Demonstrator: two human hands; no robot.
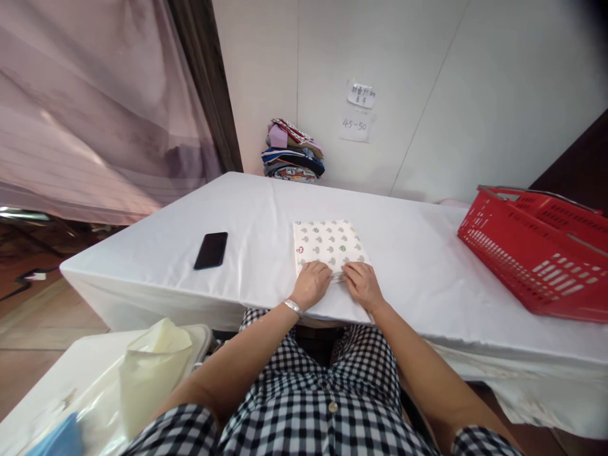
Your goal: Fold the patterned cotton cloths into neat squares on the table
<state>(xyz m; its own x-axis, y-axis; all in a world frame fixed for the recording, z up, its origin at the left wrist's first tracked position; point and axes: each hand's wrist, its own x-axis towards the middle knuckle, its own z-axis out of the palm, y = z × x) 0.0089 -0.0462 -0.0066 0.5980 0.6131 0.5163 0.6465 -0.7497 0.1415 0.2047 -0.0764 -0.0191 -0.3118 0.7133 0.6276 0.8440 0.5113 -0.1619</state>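
Your fingers are bent over the near edge of a folded cloth, both hands touching it side by side with a small gap between them. Whether the fingertips pinch the fabric or only press on it, you cannot tell from here; your thumbs are mostly hidden. Your left hand (312, 284) is at the left part of that edge, your right hand (363, 285) at the right part. The cloth (327, 239) lies flat in front of you, near the table's front edge — off-white, with grey mushroom shapes and a few red and green ones. A silvery bracelet (293, 307) circles your left wrist. Under the cloth spreads the white-covered table (418, 272). On it, a dark phone (211, 251) lies well to your left, and a red basket (536, 269) stands far to your right — while a stack of folded fabrics (293, 158) sits by the wall, beneath and left of two paper notes (356, 126).
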